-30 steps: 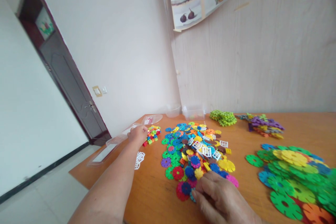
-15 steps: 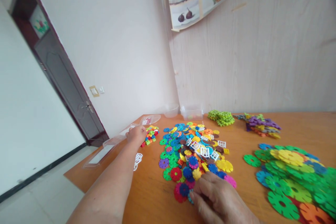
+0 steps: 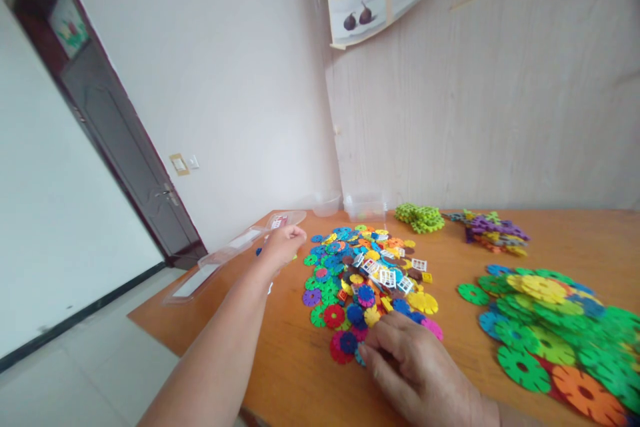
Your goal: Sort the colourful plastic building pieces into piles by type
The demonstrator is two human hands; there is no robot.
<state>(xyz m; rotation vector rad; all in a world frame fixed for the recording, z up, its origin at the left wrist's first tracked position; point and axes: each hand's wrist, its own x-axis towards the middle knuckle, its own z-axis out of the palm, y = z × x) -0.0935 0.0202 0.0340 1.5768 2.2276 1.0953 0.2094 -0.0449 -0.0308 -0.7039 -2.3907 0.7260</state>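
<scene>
A mixed pile of notched plastic discs (image 3: 327, 287) in many colours lies in the middle of the table. White lattice window pieces (image 3: 387, 278) rest on top of it. My left hand (image 3: 286, 245) hovers by the pile's far left edge, fingers bent together; whatever they hold is hidden. Beneath it, small bricks are mostly covered by the hand and forearm. My right hand (image 3: 413, 357) rests at the pile's near edge with curled fingers. A light blue disc (image 3: 359, 355) shows at its fingertips; I cannot make out what is inside the grasp.
Larger discs (image 3: 523, 368) are heaped at the right. Lime green interlocking pieces (image 3: 419, 218) and purple ones (image 3: 497, 232) sit farther back. Clear plastic boxes (image 3: 366, 207) stand against the wall. Clear lids (image 3: 193, 282) lie along the left edge of the wooden table (image 3: 285, 367).
My left hand has shifted right, from the small bricks towards the disc pile. The right hand stays at the pile's near edge. The camera view has tilted slightly.
</scene>
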